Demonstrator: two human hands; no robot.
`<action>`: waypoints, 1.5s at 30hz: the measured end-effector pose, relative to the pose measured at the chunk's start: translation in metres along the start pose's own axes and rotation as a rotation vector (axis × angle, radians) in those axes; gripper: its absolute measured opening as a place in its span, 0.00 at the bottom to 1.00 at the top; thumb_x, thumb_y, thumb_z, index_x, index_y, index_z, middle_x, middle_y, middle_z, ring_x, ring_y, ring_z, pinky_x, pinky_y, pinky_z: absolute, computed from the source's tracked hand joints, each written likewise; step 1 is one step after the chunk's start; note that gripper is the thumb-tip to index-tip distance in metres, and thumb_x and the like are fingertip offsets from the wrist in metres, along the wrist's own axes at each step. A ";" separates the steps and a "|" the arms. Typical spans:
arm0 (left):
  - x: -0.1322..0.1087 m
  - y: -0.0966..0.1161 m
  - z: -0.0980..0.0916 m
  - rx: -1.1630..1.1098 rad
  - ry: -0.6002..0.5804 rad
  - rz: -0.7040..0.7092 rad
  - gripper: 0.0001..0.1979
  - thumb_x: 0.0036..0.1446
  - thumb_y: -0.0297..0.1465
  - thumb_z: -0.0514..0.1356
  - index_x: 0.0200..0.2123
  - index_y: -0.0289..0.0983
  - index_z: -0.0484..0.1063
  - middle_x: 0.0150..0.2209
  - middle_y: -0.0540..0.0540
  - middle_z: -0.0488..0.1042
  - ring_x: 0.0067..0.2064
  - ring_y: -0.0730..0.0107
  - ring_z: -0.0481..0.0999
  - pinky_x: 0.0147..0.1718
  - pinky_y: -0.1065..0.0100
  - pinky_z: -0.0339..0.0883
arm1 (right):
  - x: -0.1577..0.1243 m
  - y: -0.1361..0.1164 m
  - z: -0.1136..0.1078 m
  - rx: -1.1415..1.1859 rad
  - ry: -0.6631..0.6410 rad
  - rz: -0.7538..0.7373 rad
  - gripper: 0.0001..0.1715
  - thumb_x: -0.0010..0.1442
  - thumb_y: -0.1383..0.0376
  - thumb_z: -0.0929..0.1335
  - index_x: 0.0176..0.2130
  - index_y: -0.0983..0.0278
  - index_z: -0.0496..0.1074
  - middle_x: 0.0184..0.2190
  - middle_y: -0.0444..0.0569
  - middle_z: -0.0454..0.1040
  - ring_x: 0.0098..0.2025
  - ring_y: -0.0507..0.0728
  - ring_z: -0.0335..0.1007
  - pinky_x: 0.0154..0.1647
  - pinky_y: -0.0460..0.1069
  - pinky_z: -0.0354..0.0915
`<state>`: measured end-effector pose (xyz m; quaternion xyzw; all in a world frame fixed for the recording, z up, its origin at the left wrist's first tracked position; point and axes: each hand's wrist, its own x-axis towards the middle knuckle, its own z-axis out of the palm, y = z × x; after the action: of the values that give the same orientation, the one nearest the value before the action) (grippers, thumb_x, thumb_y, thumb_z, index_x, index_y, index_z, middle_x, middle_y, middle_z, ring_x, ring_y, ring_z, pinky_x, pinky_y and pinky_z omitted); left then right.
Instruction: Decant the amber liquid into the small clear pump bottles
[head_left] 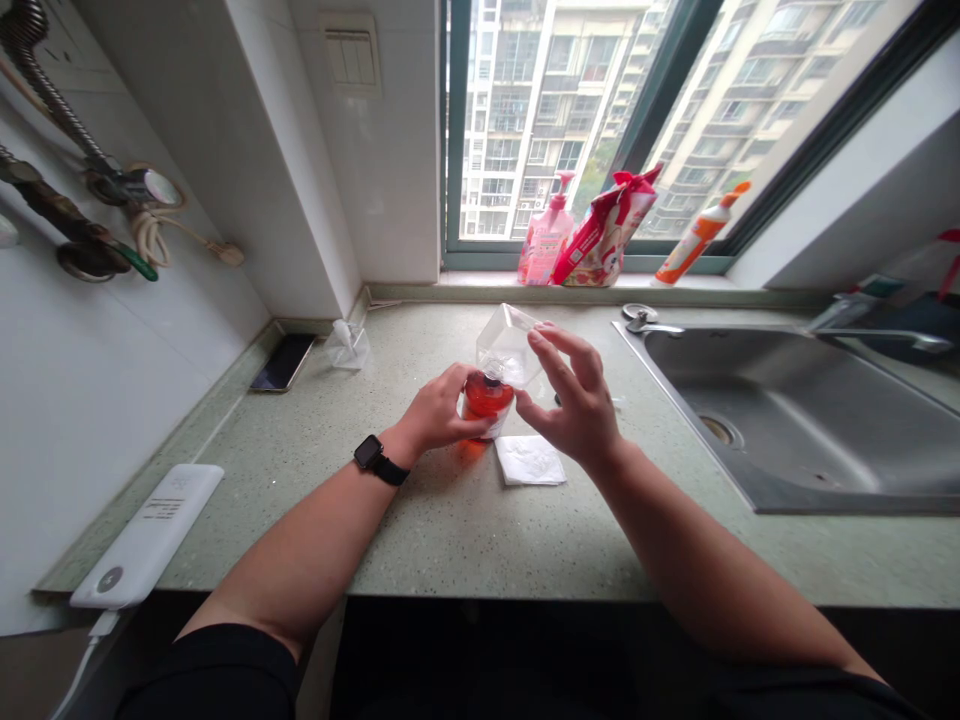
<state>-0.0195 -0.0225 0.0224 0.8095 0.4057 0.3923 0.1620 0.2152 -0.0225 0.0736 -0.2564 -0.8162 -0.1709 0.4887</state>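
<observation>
A bottle of red-orange liquid (pixel 489 395) stands on the counter, its dark neck uppermost. My left hand (pixel 439 408) is wrapped around its left side and front. Just behind the bottle is a clear plastic container (pixel 504 335). My right hand (pixel 576 400) hovers right of both, thumb and fingers spread apart. Its fingertips are by the container's right edge and its thumb is near the bottle; whether they touch cannot be made out. A folded white tissue (pixel 529 461) lies in front of the bottle. Something small and dark is partly hidden behind my right hand.
A steel sink (pixel 739 480) is set into the counter (pixel 480 540) at right. On the left lie a phone (pixel 283 362), a small clear container (pixel 347 345) and a white power bank (pixel 150 535) with a cable. A pump bottle (pixel 545 240), red pouch (pixel 609 230) and orange bottle (pixel 697 240) line the windowsill.
</observation>
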 end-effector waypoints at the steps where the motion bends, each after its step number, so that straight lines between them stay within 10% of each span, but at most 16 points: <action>1: 0.000 0.000 0.000 0.002 0.001 -0.003 0.25 0.57 0.43 0.73 0.52 0.41 0.69 0.47 0.44 0.77 0.47 0.57 0.79 0.48 0.57 0.73 | 0.000 0.000 0.000 -0.001 -0.001 -0.002 0.53 0.65 0.67 0.72 0.79 0.49 0.50 0.65 0.57 0.70 0.66 0.70 0.72 0.65 0.69 0.72; 45: 0.000 0.000 0.000 -0.022 -0.020 -0.010 0.28 0.56 0.41 0.73 0.56 0.41 0.68 0.51 0.42 0.77 0.50 0.54 0.80 0.52 0.54 0.74 | -0.005 0.001 -0.001 0.042 -0.016 0.102 0.52 0.64 0.65 0.73 0.78 0.48 0.50 0.64 0.57 0.69 0.64 0.72 0.72 0.62 0.71 0.75</action>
<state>-0.0199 -0.0223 0.0225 0.8095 0.4037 0.3878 0.1770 0.2182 -0.0232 0.0697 -0.2889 -0.8094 -0.1265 0.4954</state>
